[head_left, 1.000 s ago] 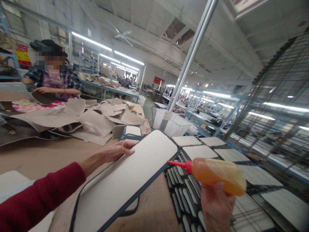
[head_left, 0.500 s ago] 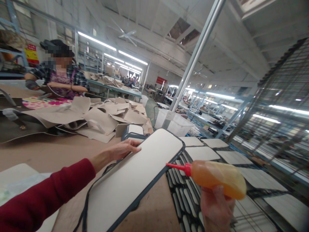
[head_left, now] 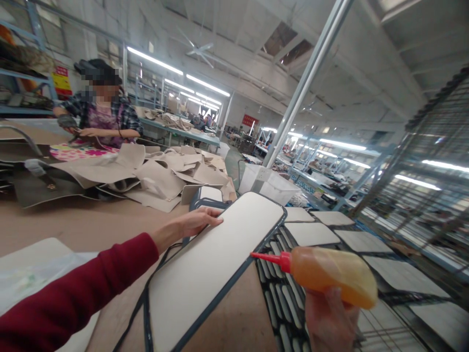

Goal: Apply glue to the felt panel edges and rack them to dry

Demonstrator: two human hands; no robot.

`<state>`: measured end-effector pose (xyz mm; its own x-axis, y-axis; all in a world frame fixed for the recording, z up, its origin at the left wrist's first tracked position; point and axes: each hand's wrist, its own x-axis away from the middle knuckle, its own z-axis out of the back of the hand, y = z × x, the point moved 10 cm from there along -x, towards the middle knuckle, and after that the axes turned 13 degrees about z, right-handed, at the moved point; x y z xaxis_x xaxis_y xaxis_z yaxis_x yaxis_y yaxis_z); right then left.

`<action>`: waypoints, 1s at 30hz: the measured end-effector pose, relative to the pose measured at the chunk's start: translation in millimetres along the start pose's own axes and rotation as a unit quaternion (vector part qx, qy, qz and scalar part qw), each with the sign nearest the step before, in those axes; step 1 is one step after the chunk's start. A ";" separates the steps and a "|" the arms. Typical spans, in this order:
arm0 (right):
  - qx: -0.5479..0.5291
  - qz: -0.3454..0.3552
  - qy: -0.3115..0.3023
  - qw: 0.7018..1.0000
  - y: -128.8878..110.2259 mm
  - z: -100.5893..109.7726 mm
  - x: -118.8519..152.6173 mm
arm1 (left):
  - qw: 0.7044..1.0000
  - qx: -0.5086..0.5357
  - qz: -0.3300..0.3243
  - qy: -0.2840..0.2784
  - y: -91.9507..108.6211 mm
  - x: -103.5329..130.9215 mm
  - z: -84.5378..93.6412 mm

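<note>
My left hand (head_left: pixel 201 221) grips the far left edge of a long cream panel (head_left: pixel 220 259) with rounded corners and a dark blue border, thumb on top. The panel is tilted over the brown tabletop. My right hand (head_left: pixel 331 315) is closed around a squeeze bottle (head_left: pixel 333 274) of amber liquid, held nearly level. Its red nozzle points left, and the tip is at the panel's right border. A wet-looking shine shows along the border near the upper right corner. Fingers under the bottle are partly hidden and blurred.
Cream panels (head_left: pixel 311 233) lie in rows on a rack at right, beside small dark-edged strips (head_left: pixel 282 293). Beige cut pieces (head_left: pixel 161 181) heap across the table (head_left: pixel 110 225). A co-worker (head_left: pixel 104 112) handles material at far left. A white bin (head_left: pixel 267 186) stands beyond.
The view has shifted slightly left, so the scene sits further right. The nozzle tip has moved a little down along the panel's right border. Both hands keep their holds.
</note>
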<state>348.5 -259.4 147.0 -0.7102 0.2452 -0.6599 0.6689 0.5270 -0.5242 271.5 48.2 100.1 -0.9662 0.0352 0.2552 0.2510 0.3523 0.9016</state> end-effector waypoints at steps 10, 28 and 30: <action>-0.018 -0.028 -0.043 0.999 5.3 -4.1 12.4 | 1.000 0.013 0.016 0.018 0.8 -6.4 3.1; 0.024 -0.060 -0.068 0.996 6.5 4.6 32.0 | 0.997 0.044 0.018 0.066 8.0 -20.7 17.4; 0.022 -0.061 -0.081 0.995 5.4 1.3 34.3 | 0.996 0.046 0.016 0.074 9.2 -21.4 20.0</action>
<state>328.0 -249.2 120.8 -0.7440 0.0453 -0.6666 0.5919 0.5074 -0.6262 293.2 69.4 95.9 -0.9370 -0.0885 0.3380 0.2681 0.4381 0.8580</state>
